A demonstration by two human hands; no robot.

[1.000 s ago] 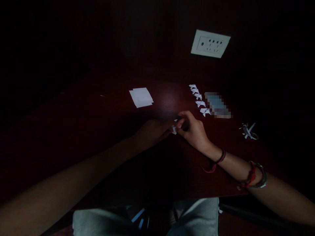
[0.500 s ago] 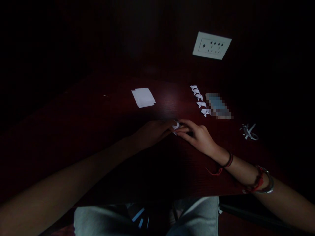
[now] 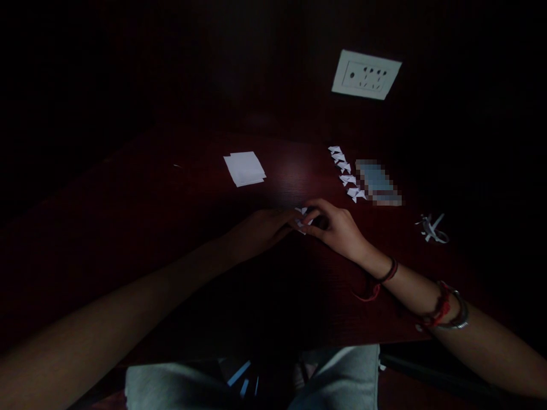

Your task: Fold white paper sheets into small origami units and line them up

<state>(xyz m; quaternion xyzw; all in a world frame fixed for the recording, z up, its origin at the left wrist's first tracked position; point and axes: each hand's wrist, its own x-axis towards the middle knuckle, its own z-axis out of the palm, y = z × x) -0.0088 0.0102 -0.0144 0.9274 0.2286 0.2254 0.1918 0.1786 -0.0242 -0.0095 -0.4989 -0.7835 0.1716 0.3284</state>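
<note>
In the head view, we take the paper stack (image 3: pixel 245 169) as our landmark. To its right, a row of folded pieces (image 3: pixel 343 167) runs toward us, with a blurred-out flat object (image 3: pixel 378 181) just beside it. Farther right and nearer us lies a tangle of paper strips (image 3: pixel 432 229); beyond the stack, to the right, is a wall socket (image 3: pixel 366 75). The dark red tabletop (image 3: pixel 196 196) spreads left of the stack, and its front edge lies nearer us, above our jeans (image 3: pixel 162 387).

Nearer us than the stack and to its right is the small folded paper (image 3: pixel 301 210). Our left hand (image 3: pixel 260 230) has its fingers together, clamped on it. Our right hand (image 3: pixel 342 233) curves over, fingertips touching it; we cannot tell whether they pinch.
</note>
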